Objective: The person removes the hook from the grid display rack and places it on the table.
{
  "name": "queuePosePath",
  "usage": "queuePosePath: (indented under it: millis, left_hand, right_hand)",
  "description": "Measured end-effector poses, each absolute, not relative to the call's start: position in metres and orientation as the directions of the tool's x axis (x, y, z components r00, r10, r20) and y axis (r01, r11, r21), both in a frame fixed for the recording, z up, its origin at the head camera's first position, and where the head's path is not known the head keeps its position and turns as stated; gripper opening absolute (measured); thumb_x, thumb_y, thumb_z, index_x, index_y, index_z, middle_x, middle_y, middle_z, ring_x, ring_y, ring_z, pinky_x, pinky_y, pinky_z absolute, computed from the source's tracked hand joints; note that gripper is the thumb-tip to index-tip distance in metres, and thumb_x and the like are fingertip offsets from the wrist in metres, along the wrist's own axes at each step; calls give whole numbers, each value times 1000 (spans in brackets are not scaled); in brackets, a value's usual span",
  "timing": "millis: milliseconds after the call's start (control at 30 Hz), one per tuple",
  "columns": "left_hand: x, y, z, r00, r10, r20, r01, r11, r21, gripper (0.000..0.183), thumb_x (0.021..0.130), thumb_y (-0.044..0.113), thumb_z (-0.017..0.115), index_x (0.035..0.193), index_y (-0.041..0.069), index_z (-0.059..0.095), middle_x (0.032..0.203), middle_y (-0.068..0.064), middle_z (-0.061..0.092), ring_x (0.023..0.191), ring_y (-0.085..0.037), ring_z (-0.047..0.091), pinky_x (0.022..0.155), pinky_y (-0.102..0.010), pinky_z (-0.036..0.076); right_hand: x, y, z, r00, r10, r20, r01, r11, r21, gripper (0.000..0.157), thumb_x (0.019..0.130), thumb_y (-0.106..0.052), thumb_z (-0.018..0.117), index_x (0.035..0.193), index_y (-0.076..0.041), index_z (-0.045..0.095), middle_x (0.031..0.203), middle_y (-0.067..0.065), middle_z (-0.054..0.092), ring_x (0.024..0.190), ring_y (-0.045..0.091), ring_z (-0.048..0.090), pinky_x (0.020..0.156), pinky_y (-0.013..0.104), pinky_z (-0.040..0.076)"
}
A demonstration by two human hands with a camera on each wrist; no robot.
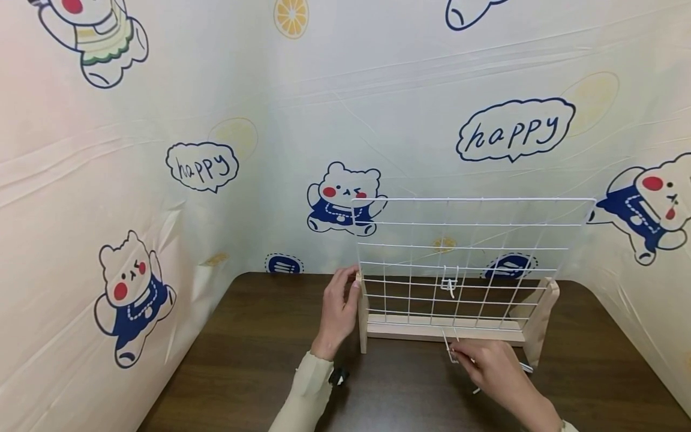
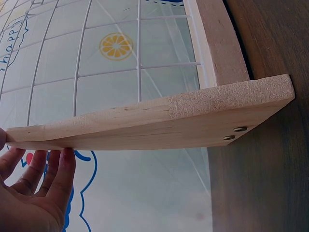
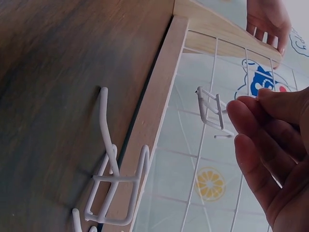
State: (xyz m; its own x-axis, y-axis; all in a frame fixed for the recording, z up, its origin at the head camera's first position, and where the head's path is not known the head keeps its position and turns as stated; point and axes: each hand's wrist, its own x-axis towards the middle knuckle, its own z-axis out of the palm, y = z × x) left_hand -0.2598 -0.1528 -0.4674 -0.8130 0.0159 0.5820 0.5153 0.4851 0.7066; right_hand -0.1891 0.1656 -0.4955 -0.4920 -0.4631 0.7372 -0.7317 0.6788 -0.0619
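A white wire grid rack point(image 1: 410, 300) stands upright between wooden side posts on a wooden base. My left hand point(image 1: 337, 312) grips the left wooden post point(image 1: 363, 324) near its top, fingertips against the wood in the left wrist view. Low in front of the grid, my right hand point(image 1: 493, 369) pinches a white wire hook point(image 1: 447, 345) whose prongs point up toward the base. Another white hook point(image 1: 449, 284) hangs on the grid's middle. On the table by the base lies a further hook point(image 3: 112, 179), mostly covered by my right hand in the head view.
The rack's base point(image 1: 442, 330) rests on a dark brown wooden table point(image 1: 259, 348). A right wooden post point(image 1: 541, 324) supports the other end. Behind and at both sides hangs a pale printed curtain point(image 1: 259, 90). A small black object point(image 1: 339, 377) shows at my left wrist.
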Motion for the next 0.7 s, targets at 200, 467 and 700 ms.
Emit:
queuePosePath:
  millis: [200, 467, 700]
  left_hand:
    - [-261, -153, -469, -812, 15, 584, 515, 489, 704, 31, 109, 17, 51, 137, 13, 62, 128, -10, 67, 109, -20, 68, 88, -33, 61]
    - [-260, -152, -466, -819, 10, 573, 504, 489, 712, 31, 109, 18, 51, 137, 12, 62, 128, -7, 67, 111, -20, 68, 89, -35, 61]
    - [-259, -152, -466, -820, 11, 572, 504, 487, 714, 30, 109, 17, 51, 136, 11, 62, 127, -8, 67, 110, -20, 68, 90, -36, 62]
  right_hand:
    - [-189, 167, -498, -495, -470, 731, -735, 675, -63, 27, 65, -4, 89, 82, -22, 78, 76, -14, 76, 67, -1, 69, 58, 22, 51]
    - [-190, 166, -499, -502, -477, 722, -739, 671, -71, 26, 66, -4, 89, 81, -21, 77, 75, -15, 73, 66, -3, 65, 57, 21, 50]
    - [-190, 165, -503, -508, -482, 714, -733, 677, -64, 26, 65, -5, 90, 81, -21, 77, 73, -16, 73, 63, -3, 65, 54, 22, 48]
